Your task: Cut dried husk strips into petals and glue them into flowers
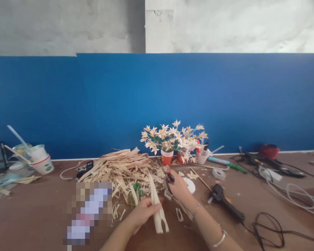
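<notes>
A pale strip of dried corn husk, split at its lower end, is pinched between the thumb and fingers of my left hand. Just right of it, my right hand is closed around a pair of scissors with dark handles, its blades pointing up and away. Behind both hands spreads a heap of dried husks, with small offcuts in front of it. A bit of green material lies among the scraps. Beyond my right hand, cream husk flowers stand in red and white cups.
A glue gun lies at right, its black cord looping across the table. Near it are a roll of clear tape and a white disc. More cables and a power strip sit farther right. A paper cup stands at left; a blue partition rises behind.
</notes>
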Demonstrator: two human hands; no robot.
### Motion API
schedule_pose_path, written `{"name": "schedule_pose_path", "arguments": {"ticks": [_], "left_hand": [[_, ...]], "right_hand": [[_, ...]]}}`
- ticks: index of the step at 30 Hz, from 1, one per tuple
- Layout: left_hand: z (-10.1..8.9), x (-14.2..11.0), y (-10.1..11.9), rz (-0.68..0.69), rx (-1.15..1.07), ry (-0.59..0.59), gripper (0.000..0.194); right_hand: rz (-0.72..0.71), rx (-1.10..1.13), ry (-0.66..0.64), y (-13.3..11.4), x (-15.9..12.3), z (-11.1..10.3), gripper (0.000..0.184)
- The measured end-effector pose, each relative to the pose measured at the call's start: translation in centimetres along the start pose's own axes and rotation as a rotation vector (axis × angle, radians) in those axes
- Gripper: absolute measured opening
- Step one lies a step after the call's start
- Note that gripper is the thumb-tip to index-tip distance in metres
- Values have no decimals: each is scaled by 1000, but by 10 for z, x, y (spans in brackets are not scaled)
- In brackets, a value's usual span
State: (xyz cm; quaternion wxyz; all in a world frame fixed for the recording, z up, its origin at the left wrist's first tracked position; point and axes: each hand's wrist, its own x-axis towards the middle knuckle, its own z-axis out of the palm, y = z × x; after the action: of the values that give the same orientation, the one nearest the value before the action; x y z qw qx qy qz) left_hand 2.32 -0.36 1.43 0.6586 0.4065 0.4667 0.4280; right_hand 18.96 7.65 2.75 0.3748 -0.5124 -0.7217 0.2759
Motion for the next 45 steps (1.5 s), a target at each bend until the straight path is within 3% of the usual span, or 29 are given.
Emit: {"name": "schedule_pose_path", "arguments": {"ticks": [4, 9, 14, 17, 20, 26, 34, 45], "left_hand": [[-23, 17, 6, 199, -108, 335, 40], [-31, 20, 8, 254, -210, 404, 33], [-19, 16, 9, 261, -244, 524, 36], [-15, 13, 12, 247, -266, 593, 37], [-11, 12, 12, 248, -279, 592, 38], [-3, 9, 7, 179, -243, 476, 36], [-1, 8, 9, 198, -202, 541, 35], [1, 8, 8, 195, -222, 527, 37]], "right_hand": [[41, 34, -15, 2, -9, -5, 26], [96, 324, -128, 0, -25, -2, 25], [332, 519, -417, -15, -46, 2, 44], [379, 553, -569, -22, -58, 7, 50], [404, 597, -598, -23, -67, 15, 53], [387, 659, -589, -21, -73, 19, 49], [398, 674, -606, -24, -75, 18, 48], [375, 626, -547, -21, -76, 24, 49]]}}
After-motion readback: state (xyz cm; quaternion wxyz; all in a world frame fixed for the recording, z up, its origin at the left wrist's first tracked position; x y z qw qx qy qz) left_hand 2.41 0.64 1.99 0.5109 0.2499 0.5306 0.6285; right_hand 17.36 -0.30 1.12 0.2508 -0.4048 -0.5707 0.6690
